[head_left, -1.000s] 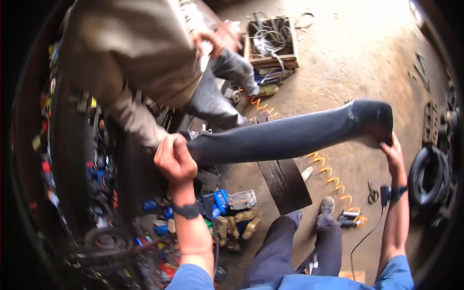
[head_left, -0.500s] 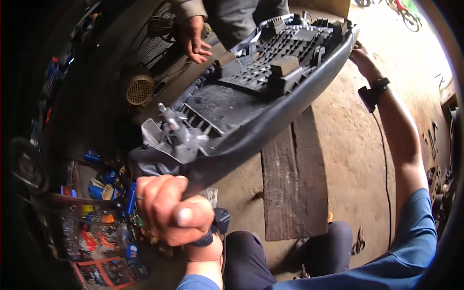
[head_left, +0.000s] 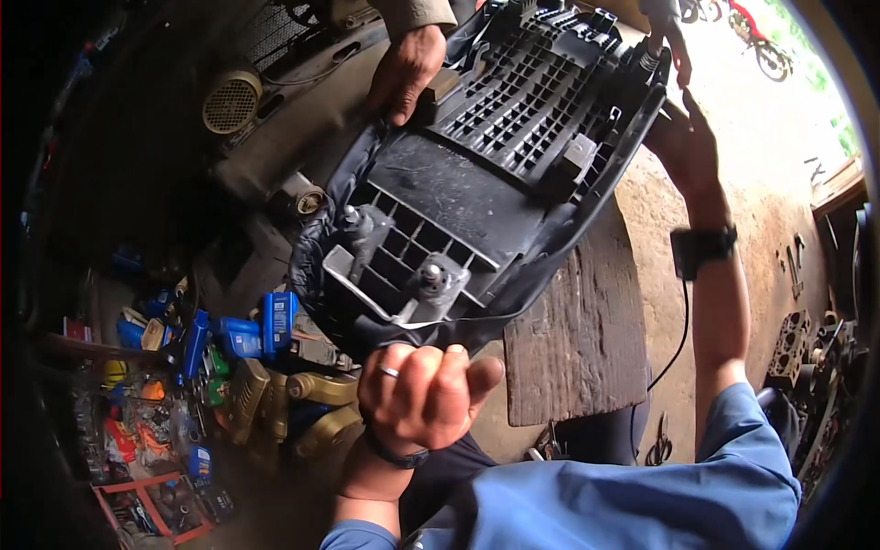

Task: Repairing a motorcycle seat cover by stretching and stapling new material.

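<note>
A black motorcycle seat (head_left: 440,197) is held underside up, showing its gridded plastic base and metal mounting brackets (head_left: 431,280) near the close end. The dark cover (head_left: 316,247) wraps over its rim in wrinkles. My left hand (head_left: 417,390), closed in a fist, grips the cover at the near end. At the far right edge my right hand (head_left: 683,151) holds the seat's side; some of its fingers are hidden behind the rim. A co-worker's hand (head_left: 408,78) presses on the left edge. Another hand of the co-worker (head_left: 669,41) reaches to the far right corner.
Beneath the seat lies a worn wooden board (head_left: 577,339), resting over my legs. Blue bottles (head_left: 280,316) and trays of small parts (head_left: 151,509) crowd the left. A round motor (head_left: 231,103) sits behind them. Scissors (head_left: 660,445) and metal parts (head_left: 788,353) lie at right.
The seat has turned so its underside faces me more fully. The co-worker's hand, earlier apart from it, now rests on its left edge. My left hand has shifted right.
</note>
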`<action>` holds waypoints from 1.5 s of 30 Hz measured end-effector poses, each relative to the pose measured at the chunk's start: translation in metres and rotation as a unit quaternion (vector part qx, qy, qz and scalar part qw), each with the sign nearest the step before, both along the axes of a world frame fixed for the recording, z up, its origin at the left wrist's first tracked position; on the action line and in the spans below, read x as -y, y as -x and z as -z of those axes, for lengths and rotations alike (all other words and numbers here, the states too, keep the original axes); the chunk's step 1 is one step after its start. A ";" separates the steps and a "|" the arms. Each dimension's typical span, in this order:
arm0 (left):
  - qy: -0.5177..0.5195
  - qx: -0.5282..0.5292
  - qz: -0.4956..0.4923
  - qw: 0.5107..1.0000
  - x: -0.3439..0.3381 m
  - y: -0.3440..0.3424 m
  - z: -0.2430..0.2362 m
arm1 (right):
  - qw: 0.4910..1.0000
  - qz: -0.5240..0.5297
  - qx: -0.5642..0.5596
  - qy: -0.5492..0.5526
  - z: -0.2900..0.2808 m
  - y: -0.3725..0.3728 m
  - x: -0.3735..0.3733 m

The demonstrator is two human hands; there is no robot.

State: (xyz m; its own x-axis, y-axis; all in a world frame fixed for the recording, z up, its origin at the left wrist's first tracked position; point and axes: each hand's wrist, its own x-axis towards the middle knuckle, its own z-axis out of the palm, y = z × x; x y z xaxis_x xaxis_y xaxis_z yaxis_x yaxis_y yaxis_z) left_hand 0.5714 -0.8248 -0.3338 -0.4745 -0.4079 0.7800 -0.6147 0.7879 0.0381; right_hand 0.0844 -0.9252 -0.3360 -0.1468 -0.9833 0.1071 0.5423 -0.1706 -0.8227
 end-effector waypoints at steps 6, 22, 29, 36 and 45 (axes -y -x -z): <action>0.030 0.018 0.046 0.998 -0.005 0.017 0.005 | 0.948 0.141 -0.283 0.037 -0.008 -0.033 -0.002; -0.111 0.096 0.207 0.967 -0.004 -0.028 -0.003 | 0.937 0.095 -0.333 -0.041 -0.001 -0.002 0.026; -0.051 0.147 0.226 0.962 0.003 -0.036 0.001 | 0.897 0.209 -0.381 -0.073 -0.008 -0.047 0.023; -0.040 0.118 0.277 0.953 0.009 -0.013 0.015 | 0.684 0.339 -0.645 -0.029 -0.044 -0.079 -0.022; -0.062 0.100 0.297 0.948 0.016 0.002 -0.005 | 0.619 0.038 -0.782 0.066 -0.080 -0.239 -0.175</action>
